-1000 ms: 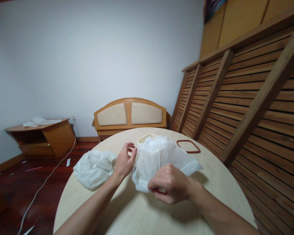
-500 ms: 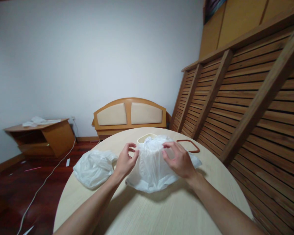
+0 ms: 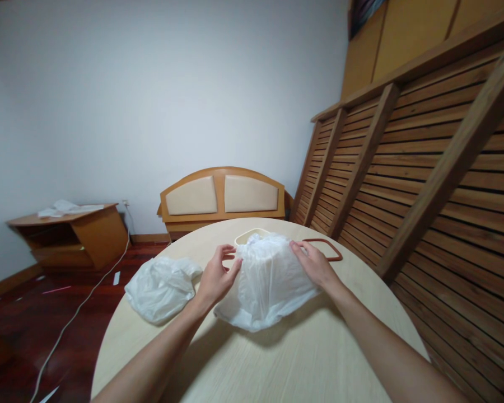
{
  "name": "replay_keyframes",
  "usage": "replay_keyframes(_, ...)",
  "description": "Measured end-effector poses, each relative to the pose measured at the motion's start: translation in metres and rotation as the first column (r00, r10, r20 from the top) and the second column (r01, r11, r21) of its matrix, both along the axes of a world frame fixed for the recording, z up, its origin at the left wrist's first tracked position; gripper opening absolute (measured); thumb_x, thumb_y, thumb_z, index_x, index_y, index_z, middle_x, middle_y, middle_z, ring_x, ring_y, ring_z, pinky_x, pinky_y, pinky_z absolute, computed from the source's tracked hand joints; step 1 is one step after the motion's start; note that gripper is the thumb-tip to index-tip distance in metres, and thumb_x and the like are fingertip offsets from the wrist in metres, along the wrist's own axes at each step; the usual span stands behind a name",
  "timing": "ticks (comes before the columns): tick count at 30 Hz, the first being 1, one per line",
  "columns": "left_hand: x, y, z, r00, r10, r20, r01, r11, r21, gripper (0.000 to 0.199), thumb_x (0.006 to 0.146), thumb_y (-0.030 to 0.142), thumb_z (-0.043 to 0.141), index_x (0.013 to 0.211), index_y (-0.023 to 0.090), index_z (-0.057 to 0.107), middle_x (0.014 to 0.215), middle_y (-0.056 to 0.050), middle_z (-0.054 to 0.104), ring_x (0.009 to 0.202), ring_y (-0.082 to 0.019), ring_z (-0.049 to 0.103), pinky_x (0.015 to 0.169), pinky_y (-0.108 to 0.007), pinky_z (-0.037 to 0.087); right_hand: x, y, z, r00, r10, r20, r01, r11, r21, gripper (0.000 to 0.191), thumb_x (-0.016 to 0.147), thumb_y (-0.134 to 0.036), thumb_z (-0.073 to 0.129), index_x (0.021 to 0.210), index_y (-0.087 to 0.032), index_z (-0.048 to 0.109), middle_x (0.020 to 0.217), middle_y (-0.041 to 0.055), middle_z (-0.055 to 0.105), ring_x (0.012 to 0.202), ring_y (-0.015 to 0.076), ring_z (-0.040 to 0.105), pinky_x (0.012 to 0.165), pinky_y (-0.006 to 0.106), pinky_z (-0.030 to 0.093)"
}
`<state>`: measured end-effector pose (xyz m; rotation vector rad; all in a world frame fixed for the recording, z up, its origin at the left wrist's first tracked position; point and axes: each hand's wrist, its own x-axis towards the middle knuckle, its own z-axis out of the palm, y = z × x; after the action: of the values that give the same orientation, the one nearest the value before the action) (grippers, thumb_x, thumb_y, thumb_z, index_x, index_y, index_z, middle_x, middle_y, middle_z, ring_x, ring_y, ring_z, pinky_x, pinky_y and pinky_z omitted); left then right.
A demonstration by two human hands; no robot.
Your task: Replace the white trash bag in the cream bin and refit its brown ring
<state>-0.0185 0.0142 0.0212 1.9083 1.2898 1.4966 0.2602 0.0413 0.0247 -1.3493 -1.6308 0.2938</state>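
A white plastic bag (image 3: 265,285) is draped over an upright object on the round table (image 3: 311,358); the bag hides most of that object's shape. My left hand (image 3: 218,275) is beside the bag's left side, fingers curved and apart from the thumb, holding nothing. At the upper right side of the bag, my right hand (image 3: 315,266) has its thumb and fingers close together on the plastic; part of the fingers is hidden. Behind the bag shows the rim of a cream-coloured frame (image 3: 244,236). A brown rounded frame (image 3: 334,250) lies to the right of my right hand.
Another crumpled white plastic bag (image 3: 162,288) lies on the table's left part. Beyond the table stands a headboard (image 3: 220,193), with slatted wood panels (image 3: 457,224) leaning at the right. A low cabinet (image 3: 96,235) and a white cable (image 3: 78,313) are at the left.
My right hand has moved right and closed onto the bag's upper right side. The bag's right flap, spread out before, is drawn in. My left hand has barely shifted.
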Motion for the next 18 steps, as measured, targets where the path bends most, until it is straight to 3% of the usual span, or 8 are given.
replay_keyframes(3,0.001,0.001,-0.001,1.0,-0.013,-0.009,0.013,1.0,-0.02,0.034,0.087,0.041,0.063,0.112,0.02,0.051,0.096,-0.007,0.07,0.088,-0.02,0.07,0.067,-0.029,0.054,-0.004,-0.005,0.008,0.999,0.035,0.015,-0.034,0.999,-0.039,0.048,0.09,-0.063,0.048,0.081,-0.019,0.068,0.087,0.0103,0.076,0.086,0.0299,0.071,0.077,0.037,0.05)
replay_keyframes(6,0.002,0.0,0.001,1.0,-0.024,0.003,0.024,1.0,0.004,0.031,0.087,0.039,0.063,0.109,0.02,0.052,0.085,-0.003,0.069,0.077,-0.017,0.069,0.066,-0.028,0.054,-0.01,-0.014,0.014,1.0,-0.007,0.025,0.007,1.0,0.004,0.037,0.089,-0.054,0.053,0.084,-0.019,0.065,0.087,0.01,0.075,0.085,0.0291,0.07,0.076,0.036,0.049)
replay_keyframes(10,0.004,-0.005,0.006,1.0,-0.029,0.003,0.029,0.995,0.093,0.018,0.087,0.033,0.061,0.098,0.019,0.059,0.086,-0.003,0.07,0.076,-0.015,0.068,0.065,-0.026,0.054,-0.022,-0.028,0.018,0.998,-0.054,0.044,0.047,0.989,0.137,0.023,0.09,-0.038,0.052,0.096,-0.02,0.065,0.094,0.0091,0.074,0.089,0.0278,0.069,0.077,0.036,0.05)
replay_keyframes(13,0.006,-0.011,0.009,0.995,-0.039,-0.09,0.056,0.978,0.202,0.009,0.089,0.025,0.058,0.09,0.019,0.065,0.087,-0.004,0.071,0.08,-0.016,0.069,0.069,-0.026,0.055,-0.034,-0.039,0.019,0.992,-0.033,0.119,0.002,0.967,0.254,0.025,0.09,-0.026,0.049,0.109,-0.019,0.064,0.102,0.0102,0.074,0.095,0.0276,0.069,0.082,0.038,0.052)
replay_keyframes(18,0.012,-0.023,0.012,0.96,-0.072,-0.269,0.174,0.91,0.376,0.016,0.095,0.019,0.054,0.103,0.021,0.069,0.099,-0.006,0.074,0.091,-0.017,0.07,0.08,-0.028,0.056,-0.056,-0.062,0.024,0.952,0.003,0.307,-0.128,0.913,0.388,0.028,0.096,-0.027,0.049,0.118,-0.016,0.062,0.111,0.014,0.072,0.106,0.0292,0.065,0.093,0.046,0.052)
